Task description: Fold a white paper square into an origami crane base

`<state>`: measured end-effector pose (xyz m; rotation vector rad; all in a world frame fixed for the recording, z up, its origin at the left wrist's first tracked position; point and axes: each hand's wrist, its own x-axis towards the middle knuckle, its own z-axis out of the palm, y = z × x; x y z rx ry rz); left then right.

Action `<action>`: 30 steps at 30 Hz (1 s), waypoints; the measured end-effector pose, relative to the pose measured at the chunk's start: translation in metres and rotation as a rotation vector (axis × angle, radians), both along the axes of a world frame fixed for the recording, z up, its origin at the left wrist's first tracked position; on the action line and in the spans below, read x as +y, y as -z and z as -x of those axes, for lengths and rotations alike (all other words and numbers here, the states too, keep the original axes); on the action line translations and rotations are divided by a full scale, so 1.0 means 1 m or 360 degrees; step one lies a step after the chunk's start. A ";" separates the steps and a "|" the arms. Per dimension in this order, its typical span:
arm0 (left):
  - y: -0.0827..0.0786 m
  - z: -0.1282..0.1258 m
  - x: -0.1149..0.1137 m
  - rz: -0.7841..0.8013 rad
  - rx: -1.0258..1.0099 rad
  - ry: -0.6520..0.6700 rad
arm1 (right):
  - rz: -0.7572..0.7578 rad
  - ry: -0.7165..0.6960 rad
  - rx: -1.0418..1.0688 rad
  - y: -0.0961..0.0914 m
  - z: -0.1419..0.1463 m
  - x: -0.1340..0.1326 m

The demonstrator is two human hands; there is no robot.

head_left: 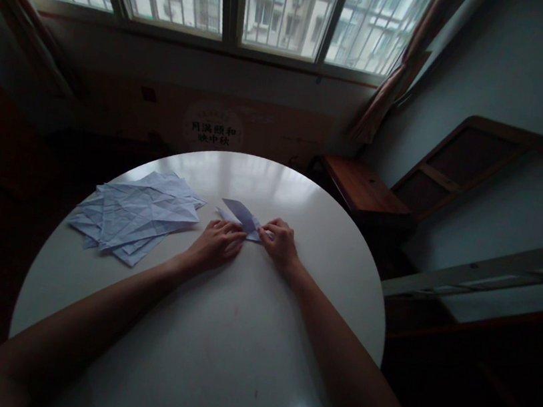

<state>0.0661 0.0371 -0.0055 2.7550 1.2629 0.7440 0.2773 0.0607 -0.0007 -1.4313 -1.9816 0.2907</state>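
Observation:
A partly folded sheet of paper (pixel 242 214) rests on the white round table, with one pointed flap standing up and to the left. My left hand (pixel 218 242) is closed at its near left side, fingers pressing on the lower edge. On the right, my right hand (pixel 280 242) pinches the paper's right end between thumb and fingers. Both hands lie low at the tabletop, and they cover part of the folds. Left of my left hand is a loose pile of creased paper sheets (pixel 149 213).
The white round table (pixel 231 346) has a curved edge all around. Beyond it stand a low wooden stool or bench (pixel 365 186) at the right and a cardboard box with printed characters (pixel 272 126) under the barred window (pixel 283 10). A curtain (pixel 384 105) hangs at the right.

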 end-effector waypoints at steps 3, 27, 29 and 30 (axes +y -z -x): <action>-0.001 0.000 -0.001 0.0003 -0.0016 -0.0030 | -0.0010 -0.0089 0.0000 0.001 0.000 0.000; 0.005 -0.002 0.000 -0.0083 0.0047 -0.0347 | 0.0141 -0.0291 0.0383 0.007 -0.002 0.006; 0.007 -0.003 0.001 -0.0099 0.0051 -0.0389 | 0.0108 -0.0290 0.0285 0.007 -0.002 0.006; 0.008 -0.003 0.001 -0.0101 0.0047 -0.0397 | 0.0095 -0.0289 0.0239 0.006 -0.002 0.005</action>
